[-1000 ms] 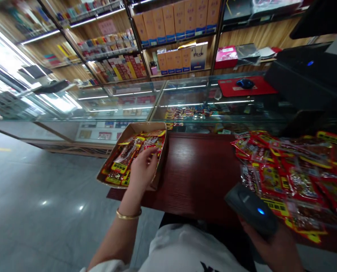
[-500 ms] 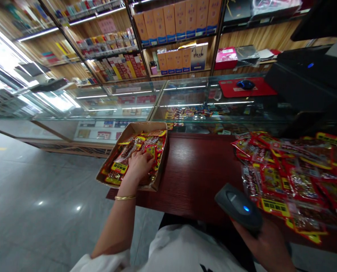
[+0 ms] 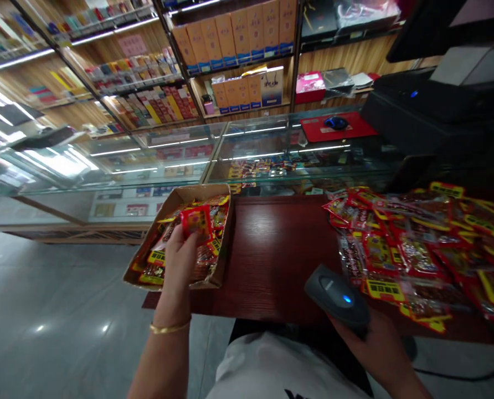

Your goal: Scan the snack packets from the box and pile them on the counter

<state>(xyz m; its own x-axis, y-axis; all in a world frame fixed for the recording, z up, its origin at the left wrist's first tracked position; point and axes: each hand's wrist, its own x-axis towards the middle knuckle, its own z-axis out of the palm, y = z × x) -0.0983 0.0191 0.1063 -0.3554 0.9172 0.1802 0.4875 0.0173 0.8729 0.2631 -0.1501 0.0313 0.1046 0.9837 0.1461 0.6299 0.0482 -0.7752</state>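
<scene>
My left hand (image 3: 181, 256) is closed on the lower edge of a small red snack packet (image 3: 197, 224), raised over an open cardboard box (image 3: 225, 244). Inside that box lie more red and yellow snack packets (image 3: 158, 257). On the right, my right hand (image 3: 375, 343) grips a dark barcode scanner (image 3: 334, 296) with a lit blue light, its head pointing up and left above the table edge. A spread heap of clear, red and yellow packets (image 3: 400, 252) lies beyond the scanner.
The dark red wooden table (image 3: 267, 249) stretches between box and heap. Behind it stands a glass display counter (image 3: 267, 141) bearing a red mouse pad (image 3: 309, 130) and a mouse (image 3: 335, 123). Black checkout equipment (image 3: 421, 116) stands at right. A cable (image 3: 463, 378) hangs by my right arm.
My left hand has picked a red packet out of the box and lifted it slightly. My right hand still holds the scanner. The whole view has shifted, with things appearing further left.
</scene>
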